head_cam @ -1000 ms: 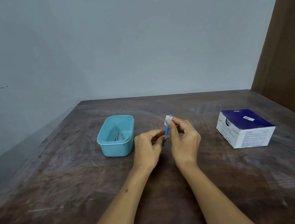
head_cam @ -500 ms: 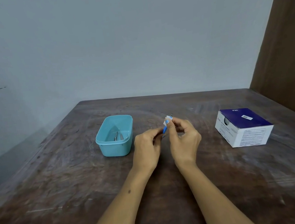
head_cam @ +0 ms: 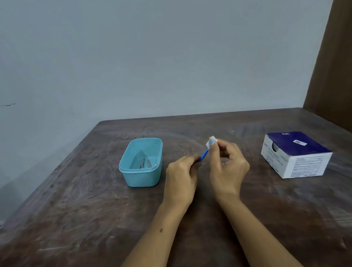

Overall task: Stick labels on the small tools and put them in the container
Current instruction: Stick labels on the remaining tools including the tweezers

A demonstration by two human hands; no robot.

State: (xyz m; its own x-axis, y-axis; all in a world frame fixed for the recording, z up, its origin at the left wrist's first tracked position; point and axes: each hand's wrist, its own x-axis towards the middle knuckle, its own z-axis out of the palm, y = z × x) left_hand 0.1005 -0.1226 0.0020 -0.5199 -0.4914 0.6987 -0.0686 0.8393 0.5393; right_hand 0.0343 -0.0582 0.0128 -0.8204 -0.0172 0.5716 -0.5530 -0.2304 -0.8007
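Observation:
A thin blue tool [head_cam: 204,154] is held above the middle of the table, pinched at its lower end by my left hand [head_cam: 181,177]. My right hand [head_cam: 227,167] pinches its upper end, where a small white label [head_cam: 211,140] is wrapped around the tip. Left of my hands stands a light blue plastic container [head_cam: 141,177]. A small metal tool [head_cam: 142,163] lies on its bottom.
A blue and white cardboard box [head_cam: 295,154] lies on the right side of the dark wooden table [head_cam: 80,211]. A grey wall runs behind the table and a brown panel rises at the far right.
The blue tool has tilted from nearly upright to slanting up to the right, while both hands keep their grip. The camera view shifted slightly.

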